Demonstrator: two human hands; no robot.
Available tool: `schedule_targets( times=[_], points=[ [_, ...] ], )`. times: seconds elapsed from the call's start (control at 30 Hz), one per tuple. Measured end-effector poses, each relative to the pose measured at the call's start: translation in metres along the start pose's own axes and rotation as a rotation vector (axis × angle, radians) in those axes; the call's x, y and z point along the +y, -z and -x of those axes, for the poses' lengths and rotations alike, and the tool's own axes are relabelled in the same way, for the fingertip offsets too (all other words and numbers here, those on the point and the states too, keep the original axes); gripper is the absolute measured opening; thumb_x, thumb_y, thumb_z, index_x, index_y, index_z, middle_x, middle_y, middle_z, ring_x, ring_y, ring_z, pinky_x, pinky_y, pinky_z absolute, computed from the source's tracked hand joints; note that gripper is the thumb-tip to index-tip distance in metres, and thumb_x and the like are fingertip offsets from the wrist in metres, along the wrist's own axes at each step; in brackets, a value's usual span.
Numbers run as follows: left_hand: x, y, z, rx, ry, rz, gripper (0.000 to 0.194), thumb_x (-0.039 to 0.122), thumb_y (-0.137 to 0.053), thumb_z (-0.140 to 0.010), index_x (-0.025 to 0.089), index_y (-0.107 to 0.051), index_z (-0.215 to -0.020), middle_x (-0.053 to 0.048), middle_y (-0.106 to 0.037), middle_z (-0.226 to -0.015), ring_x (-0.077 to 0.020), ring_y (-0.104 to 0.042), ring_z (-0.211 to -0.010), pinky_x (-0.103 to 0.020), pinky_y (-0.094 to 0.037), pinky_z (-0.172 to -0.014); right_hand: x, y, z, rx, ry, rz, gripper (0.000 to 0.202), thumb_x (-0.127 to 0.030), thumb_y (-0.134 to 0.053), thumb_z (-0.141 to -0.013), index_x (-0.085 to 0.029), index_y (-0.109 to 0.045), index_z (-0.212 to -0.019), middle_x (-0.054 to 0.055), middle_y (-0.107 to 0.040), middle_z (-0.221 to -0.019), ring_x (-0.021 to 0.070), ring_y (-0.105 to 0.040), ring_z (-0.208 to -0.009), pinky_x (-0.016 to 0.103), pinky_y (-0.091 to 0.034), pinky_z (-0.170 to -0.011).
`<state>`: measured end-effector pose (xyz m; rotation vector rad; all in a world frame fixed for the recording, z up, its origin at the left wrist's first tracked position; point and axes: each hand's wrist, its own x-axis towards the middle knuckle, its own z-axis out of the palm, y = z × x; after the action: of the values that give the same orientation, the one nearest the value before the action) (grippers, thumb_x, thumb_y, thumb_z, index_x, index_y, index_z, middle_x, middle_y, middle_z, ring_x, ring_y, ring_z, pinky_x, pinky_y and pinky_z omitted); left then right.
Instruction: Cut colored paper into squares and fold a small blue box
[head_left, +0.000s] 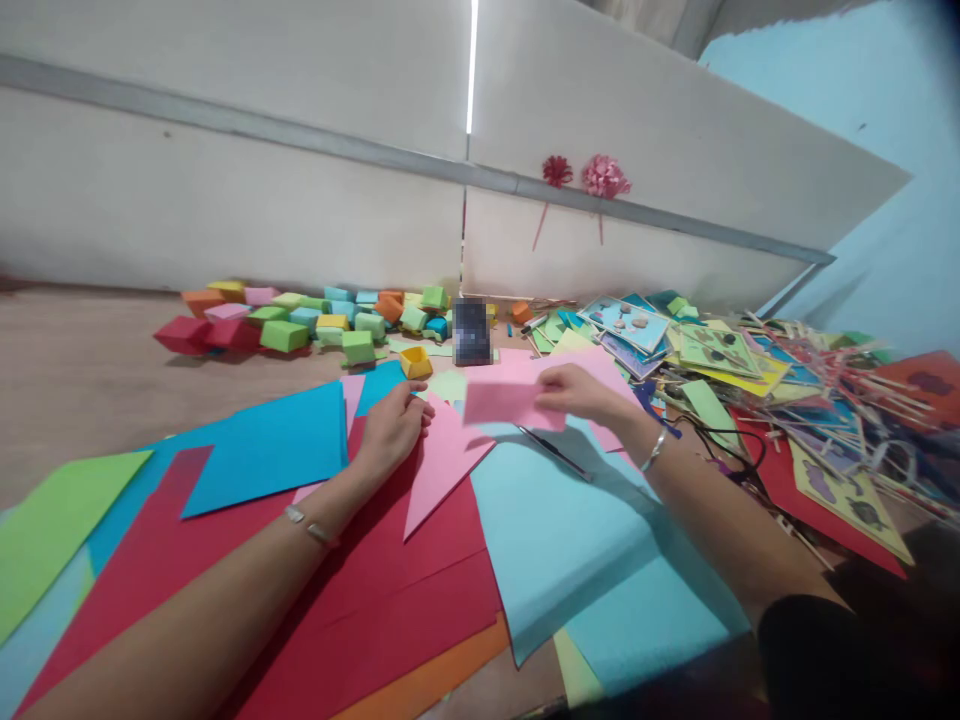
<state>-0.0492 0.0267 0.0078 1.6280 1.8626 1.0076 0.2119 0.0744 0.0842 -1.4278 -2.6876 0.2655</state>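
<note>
My right hand pinches a small pink paper piece between thumb and fingers, raised over the other sheets. A slim dark pen-like stick lies just below it on a light blue sheet. My left hand rests with loosely bent fingers beside a pointed pink sheet, and I see nothing held in it. Under and around my left arm are red sheets and a blue sheet. A yellow folded paper box sits just beyond my left hand.
Several coloured paper boxes line the wall at the back left. A dark phone-like object stands upright at the centre back. Picture cards, sticks and paper scraps pile up on the right. Two paper flowers hang on the wall rail.
</note>
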Motion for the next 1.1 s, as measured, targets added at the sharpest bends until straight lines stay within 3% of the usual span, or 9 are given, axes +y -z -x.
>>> schedule_targets(
  times=[0.13, 0.23, 0.33, 0.43, 0.63, 0.8, 0.93, 1.03, 1.1],
  points=[
    [0.017, 0.005, 0.010, -0.007, -0.123, -0.232, 0.037, 0.027, -0.042, -0.091, 0.012, -0.060, -0.120, -0.014, -0.072, -0.101, -0.0274, -0.067, -0.097, -0.042, -0.052, -0.086, 0.041, 0.016, 0.015, 0.223, -0.275, 0.065, 0.024, -0.019, -0.051, -0.087, -0.008, -0.069, -0.100, 0.012, -0.066, -0.088, 0.0240, -0.061, -0.084, 0.031, -0.044, -0.073],
    [0.032, 0.003, 0.029, -0.072, -0.269, -0.420, 0.041, 0.042, -0.055, -0.090, 0.013, -0.064, -0.117, -0.018, -0.067, -0.117, -0.0343, -0.057, -0.117, -0.047, -0.045, -0.099, 0.042, 0.006, 0.027, 0.329, -0.301, 0.121, 0.036, -0.023, -0.055, -0.089, -0.009, -0.063, -0.121, 0.019, -0.062, -0.115, 0.0284, -0.059, -0.105, 0.035, -0.044, -0.088],
    [0.041, -0.003, 0.049, -0.166, -0.356, -0.577, 0.050, 0.049, -0.064, -0.086, 0.016, -0.062, -0.123, -0.019, -0.061, -0.129, -0.0370, -0.051, -0.124, -0.049, -0.044, -0.100, 0.028, -0.015, 0.043, 0.088, -0.164, 0.042, 0.035, -0.028, -0.053, -0.094, -0.014, -0.063, -0.124, 0.014, -0.064, -0.111, 0.0212, -0.063, -0.089, 0.031, -0.045, -0.084],
    [0.040, -0.010, 0.059, -0.253, -0.395, -0.694, 0.039, 0.037, -0.056, -0.094, 0.019, -0.059, -0.129, -0.017, -0.062, -0.129, -0.0338, -0.055, -0.119, -0.046, -0.048, -0.093, 0.014, -0.032, 0.056, -0.117, -0.129, 0.084, 0.042, -0.030, -0.060, -0.090, -0.018, -0.059, -0.130, 0.011, -0.066, -0.110, 0.0235, -0.064, -0.093, 0.030, -0.044, -0.078],
    [0.044, -0.013, 0.060, -0.325, -0.410, -0.843, 0.055, -0.001, -0.036, -0.091, 0.014, -0.047, -0.143, -0.017, -0.068, -0.116, -0.0260, -0.066, -0.105, -0.038, -0.052, -0.085, 0.000, -0.039, 0.062, -0.219, -0.127, 0.154, 0.022, -0.013, -0.048, -0.089, -0.017, -0.065, -0.103, 0.010, -0.070, -0.098, 0.0217, -0.064, -0.088, 0.028, -0.035, -0.068],
    [0.066, 0.021, 0.057, -0.223, -0.398, -0.904, 0.061, -0.003, -0.025, -0.090, 0.008, -0.041, -0.148, -0.023, -0.065, -0.124, -0.0318, -0.063, -0.115, -0.045, -0.051, -0.092, 0.003, -0.030, 0.064, -0.161, -0.153, 0.136, 0.019, -0.014, -0.049, -0.088, -0.016, -0.067, -0.097, 0.010, -0.070, -0.095, 0.0191, -0.061, -0.082, 0.027, -0.034, -0.067],
    [0.076, 0.070, 0.055, 0.037, -0.316, -1.040, 0.056, 0.005, -0.025, -0.090, 0.008, -0.049, -0.141, -0.021, -0.065, -0.120, -0.0362, -0.059, -0.117, -0.049, -0.049, -0.096, 0.011, -0.019, 0.066, -0.125, -0.172, 0.090, 0.021, -0.014, -0.050, -0.088, -0.016, -0.068, -0.097, 0.007, -0.069, -0.088, 0.0173, -0.059, -0.076, 0.026, -0.034, -0.065],
    [0.072, 0.091, 0.054, -0.083, -0.251, -1.152, 0.045, 0.008, -0.032, -0.088, 0.008, -0.062, -0.122, -0.019, -0.069, -0.097, -0.0389, -0.063, -0.103, -0.050, -0.051, -0.087, 0.018, -0.013, 0.067, -0.107, -0.195, 0.074, 0.025, -0.015, -0.050, -0.088, -0.016, -0.069, -0.103, 0.007, -0.069, -0.087, 0.0170, -0.059, -0.076, 0.025, -0.035, -0.066],
    [0.066, 0.091, 0.052, -0.216, -0.227, -1.127, 0.029, 0.017, -0.047, -0.086, 0.011, -0.066, -0.108, -0.019, -0.069, -0.096, -0.0408, -0.065, -0.100, -0.050, -0.052, -0.084, 0.022, -0.009, 0.067, -0.086, -0.213, 0.087, 0.027, -0.016, -0.050, -0.088, -0.016, -0.069, -0.106, 0.007, -0.069, -0.089, 0.0173, -0.059, -0.078, 0.025, -0.036, -0.067]
  ],
)
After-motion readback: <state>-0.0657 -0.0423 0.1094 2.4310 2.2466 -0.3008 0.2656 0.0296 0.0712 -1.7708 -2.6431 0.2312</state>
